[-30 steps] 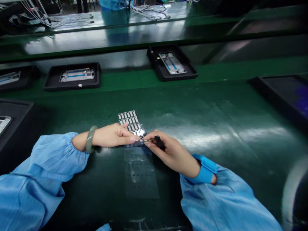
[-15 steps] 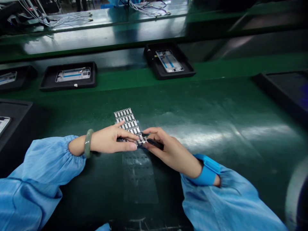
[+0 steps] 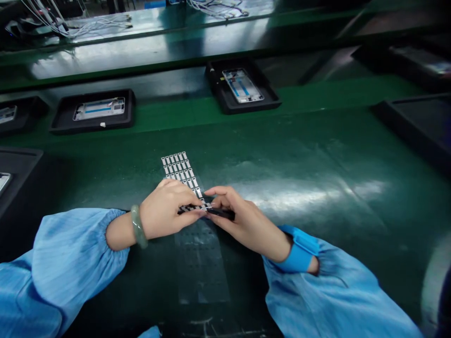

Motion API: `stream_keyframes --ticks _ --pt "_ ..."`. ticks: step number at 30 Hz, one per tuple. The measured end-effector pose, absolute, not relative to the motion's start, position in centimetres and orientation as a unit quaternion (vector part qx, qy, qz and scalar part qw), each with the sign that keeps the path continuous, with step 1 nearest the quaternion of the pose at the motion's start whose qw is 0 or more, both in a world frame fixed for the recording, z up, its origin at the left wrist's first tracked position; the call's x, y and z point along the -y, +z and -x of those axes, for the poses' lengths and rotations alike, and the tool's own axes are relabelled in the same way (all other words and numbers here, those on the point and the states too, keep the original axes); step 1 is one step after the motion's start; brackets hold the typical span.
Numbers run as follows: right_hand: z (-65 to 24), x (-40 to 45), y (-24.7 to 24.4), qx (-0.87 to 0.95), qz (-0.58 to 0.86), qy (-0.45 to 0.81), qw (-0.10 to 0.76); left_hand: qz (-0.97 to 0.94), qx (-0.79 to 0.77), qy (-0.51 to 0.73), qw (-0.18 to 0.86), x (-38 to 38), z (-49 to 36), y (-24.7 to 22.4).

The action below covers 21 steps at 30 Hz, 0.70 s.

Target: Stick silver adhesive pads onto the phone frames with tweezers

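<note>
A sheet of small white-and-grey stickers (image 3: 179, 165) in rows lies on the green work surface, its near end between my hands. My left hand (image 3: 169, 206), with a green bangle at the wrist, pinches that near end between thumb and fingers. My right hand (image 3: 243, 213), wearing a blue wrist strap, grips a slim black bar (image 3: 221, 214) at the same edge; its exact kind is unclear. The bar seems to run along the sheet's edge toward my left fingers. Below my hands, a clear film (image 3: 202, 270) with faint marks lies flat.
Black trays (image 3: 58, 124) with phone frames (image 3: 100, 109) stand along the back; another tray (image 3: 229, 104) holds a tilted phone frame (image 3: 243, 85). Larger dark trays sit at the left (image 3: 26, 188) and right (image 3: 398, 115). White cables (image 3: 218, 8) lie on the far shelf.
My left hand has gone from fingers spread over the stickers to a pinch at the near edge. My right hand stays almost in place. The view has shifted slightly.
</note>
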State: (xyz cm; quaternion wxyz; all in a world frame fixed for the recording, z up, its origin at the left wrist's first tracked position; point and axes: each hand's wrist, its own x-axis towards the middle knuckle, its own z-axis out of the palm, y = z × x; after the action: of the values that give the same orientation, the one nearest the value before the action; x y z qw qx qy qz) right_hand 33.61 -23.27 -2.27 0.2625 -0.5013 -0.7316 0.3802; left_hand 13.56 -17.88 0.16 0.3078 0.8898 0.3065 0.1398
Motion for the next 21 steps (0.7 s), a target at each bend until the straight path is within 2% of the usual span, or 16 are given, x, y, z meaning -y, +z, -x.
stream_keyframes --ticks 6,14,21 --pt "-33.6 23.5 -2.6 0.749 0.497 0.364 0.243 -0.865 -0.305 0.100 0.386 16.9 -13.5 0.0" --pt "-33.7 23.4 -2.7 0.734 0.497 0.392 0.245 -0.864 -0.308 0.067 0.392 17.0 -13.6 0.1" --pt "-33.7 23.3 -2.5 0.725 0.494 0.415 0.241 -0.872 -0.363 0.113 0.309 18.2 -14.6 -0.5"
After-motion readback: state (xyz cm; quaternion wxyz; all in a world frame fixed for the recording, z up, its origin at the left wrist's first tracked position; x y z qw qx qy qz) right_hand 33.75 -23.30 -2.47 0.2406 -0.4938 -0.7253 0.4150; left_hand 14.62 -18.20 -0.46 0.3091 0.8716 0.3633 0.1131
